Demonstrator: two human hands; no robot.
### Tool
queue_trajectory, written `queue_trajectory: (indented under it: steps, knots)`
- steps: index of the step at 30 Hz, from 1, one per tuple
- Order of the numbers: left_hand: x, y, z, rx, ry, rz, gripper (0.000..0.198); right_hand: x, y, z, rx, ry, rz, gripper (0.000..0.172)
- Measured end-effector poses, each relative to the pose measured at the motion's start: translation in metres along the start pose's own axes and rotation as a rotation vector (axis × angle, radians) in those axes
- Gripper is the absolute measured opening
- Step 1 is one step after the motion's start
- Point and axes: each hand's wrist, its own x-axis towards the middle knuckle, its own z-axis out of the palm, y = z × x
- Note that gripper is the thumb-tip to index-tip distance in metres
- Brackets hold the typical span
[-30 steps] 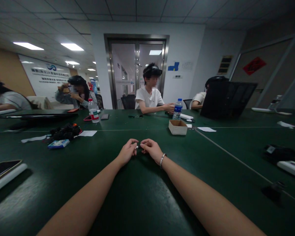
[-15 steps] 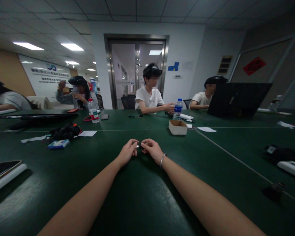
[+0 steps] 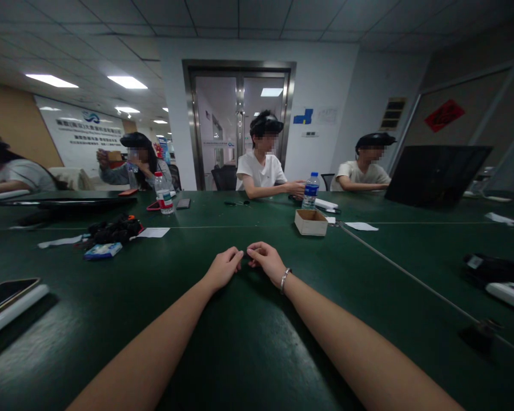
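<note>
Both hands lie on the dark green table (image 3: 248,342), forearms stretched out from six o'clock. The left hand (image 3: 223,268) and right hand (image 3: 265,261) are loosely curled, knuckles up, their fingertips nearly meeting; I cannot tell whether anything small is pinched between them. A thin bracelet (image 3: 284,278) circles the right wrist.

The nearest thing is a small open cardboard box (image 3: 310,222), at about one o'clock from the hands and apart from them. Just beyond it stands a water bottle (image 3: 310,191) with a blue label, near the hand of a person in a white shirt (image 3: 261,171) sitting at twelve o'clock. At ten o'clock lie a black bundle (image 3: 111,230) and a blue packet (image 3: 103,250). A dark laptop (image 3: 437,174) stands at two o'clock.
</note>
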Motion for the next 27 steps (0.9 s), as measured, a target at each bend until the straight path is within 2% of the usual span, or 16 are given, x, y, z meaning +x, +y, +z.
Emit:
queue_trajectory:
  steps: [2, 6, 11, 15, 18, 24, 27]
  knots:
    - [0.0002, 0.0, -0.0003, 0.001, 0.001, -0.006, 0.038, -0.0001, -0.0001, -0.0001, 0.004, -0.004, 0.001, 0.035]
    - [0.0009, 0.0, -0.0004, -0.029, 0.031, -0.006, 0.029, 0.0004, 0.0005, -0.0004, 0.012, -0.012, 0.008, 0.034]
    - [0.0008, 0.0001, -0.0006, -0.013, 0.034, -0.032, 0.039, 0.0003, 0.0002, -0.0005, -0.005, -0.019, 0.001, 0.032]
    - [0.0031, -0.0027, -0.001, -0.134, 0.047, -0.007, 0.024, -0.0014, -0.0028, 0.0003, 0.006, -0.007, 0.01, 0.032]
    - [0.0051, -0.005, -0.0011, -0.161, 0.061, -0.002, 0.023, -0.0023, -0.0042, 0.001, 0.004, -0.004, 0.015, 0.033]
    - [0.0055, -0.0036, 0.0005, -0.103, 0.103, -0.048, 0.039, -0.0026, -0.0046, 0.0012, 0.014, -0.05, 0.007, 0.035]
    - [0.0038, -0.001, -0.0002, -0.052, 0.144, -0.071, 0.042, -0.0046, -0.0052, 0.0026, -0.088, -0.113, -0.024, 0.035]
